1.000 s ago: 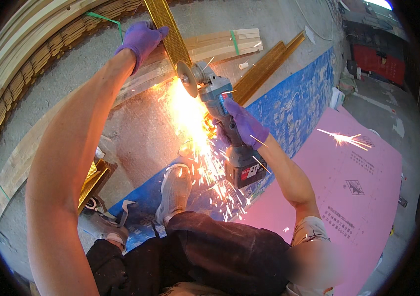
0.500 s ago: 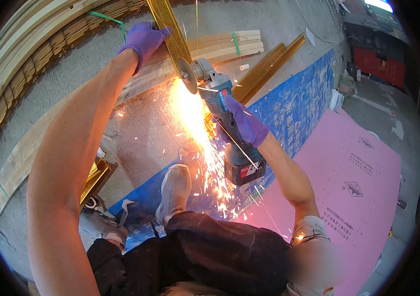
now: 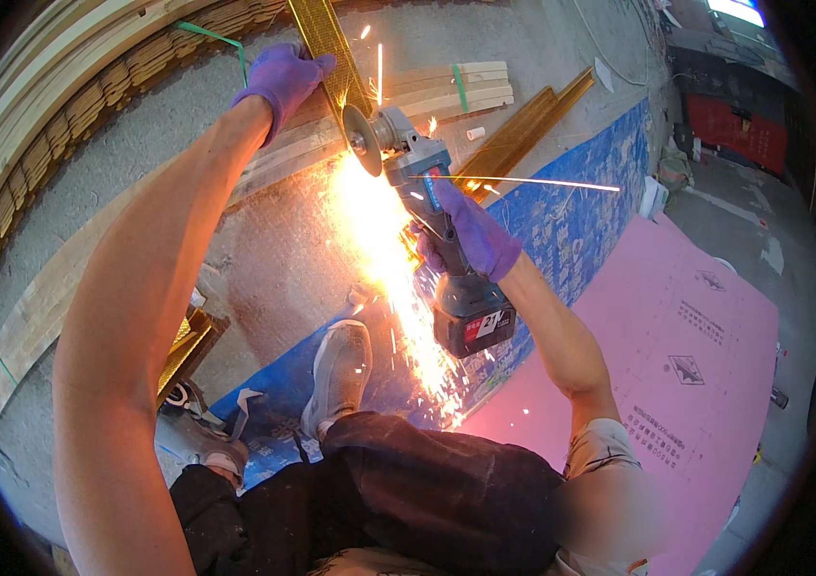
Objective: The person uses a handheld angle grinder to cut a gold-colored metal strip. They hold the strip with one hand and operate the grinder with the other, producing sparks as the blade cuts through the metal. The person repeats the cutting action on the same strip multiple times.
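Observation:
My left hand (image 3: 285,84), in a purple glove, is closed on the edge of a long gold perforated metal strip (image 3: 329,48) at the top. My right hand (image 3: 477,235), gloved the same, wraps round the body of a cordless angle grinder (image 3: 419,161) with a large battery at its lower end. The grinder's disc (image 3: 362,140) meets the near end of the strip. A bright stream of sparks (image 3: 369,226) pours from there toward my feet and hides part of the floor. The exact contact line is lost in the glare.
More gold strips (image 3: 523,130) lie to the right of the grinder, and a short gold piece (image 3: 187,353) is by my left foot. Bundled pale wooden slats (image 3: 461,88) cross the floor. A blue sheet (image 3: 571,202) and pink boards (image 3: 676,355) spread at the right. My shoe (image 3: 339,370) is near the sparks.
The grinder and my right hand have shifted slightly up and left in the picture. The spark stream has changed shape, with a few flying up and right. My left hand keeps its hold.

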The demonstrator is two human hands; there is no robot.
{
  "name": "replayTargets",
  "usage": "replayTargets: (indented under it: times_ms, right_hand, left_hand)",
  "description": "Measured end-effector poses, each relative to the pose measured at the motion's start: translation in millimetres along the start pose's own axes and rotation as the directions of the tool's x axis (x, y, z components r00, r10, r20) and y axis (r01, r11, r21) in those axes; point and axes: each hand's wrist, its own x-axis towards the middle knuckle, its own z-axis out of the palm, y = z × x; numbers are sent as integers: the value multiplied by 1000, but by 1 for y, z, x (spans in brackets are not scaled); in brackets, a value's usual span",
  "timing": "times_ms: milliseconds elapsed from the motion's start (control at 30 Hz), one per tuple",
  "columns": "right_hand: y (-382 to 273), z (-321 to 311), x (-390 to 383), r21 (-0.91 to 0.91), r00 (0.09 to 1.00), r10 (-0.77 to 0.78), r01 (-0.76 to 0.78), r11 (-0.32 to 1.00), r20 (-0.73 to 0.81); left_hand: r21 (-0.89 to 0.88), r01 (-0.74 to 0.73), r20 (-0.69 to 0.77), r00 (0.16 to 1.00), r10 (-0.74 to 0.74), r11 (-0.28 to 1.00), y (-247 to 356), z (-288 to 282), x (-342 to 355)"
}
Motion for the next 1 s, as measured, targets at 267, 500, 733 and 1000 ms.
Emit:
replayTargets:
  times_ms: [267,500,733,1000]
  right_hand:
    - [3,-7,6,-76,997,-59,63,995,49]
    - [5,-5,8,-74,984,-152,159,984,93]
    - [9,-8,3,-29,997,-65,66,997,49]
    - [26,-16,-13,-108,1000,-1,4,994,27]
  left_hand:
    - [-42,-12,5,1000,12,999,-9,5,8]
    - [16,-16,-7,1000,16,1000,-1,2,2]
    - [115,-49,12,999,48,992,-4,4,6]
    - [98,-107,24,994,105,989,-29,-1,22]
